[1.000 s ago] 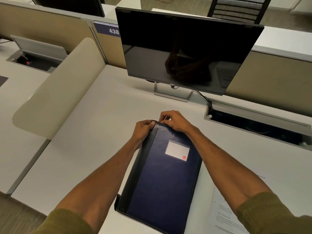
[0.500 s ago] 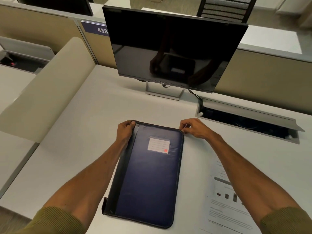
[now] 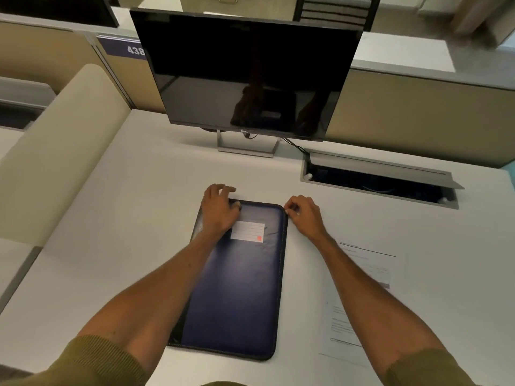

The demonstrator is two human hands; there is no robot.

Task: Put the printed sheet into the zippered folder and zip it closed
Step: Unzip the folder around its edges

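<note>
The dark blue zippered folder [image 3: 237, 296] lies flat and closed on the white desk [image 3: 125, 246], with a white label [image 3: 248, 231] near its far end. My left hand [image 3: 218, 210] rests palm down on the folder's far left corner, fingers curled over the edge. Fingers of my right hand [image 3: 303, 215] are pinched at the folder's far right corner, where the zipper track runs; the pull itself is too small to make out. The printed sheet [image 3: 376, 271] lies on the desk right of the folder, partly under my right forearm.
A dark monitor [image 3: 245, 76] on a stand is behind the folder. An open cable tray [image 3: 376, 182] is set into the desk at the back right. A beige curved divider [image 3: 64, 151] bounds the desk on the left.
The folder went from tilted to lying flat and straight. My right hand moved from the far edge's middle to the right corner. My left hand shifted from the left edge onto the cover.
</note>
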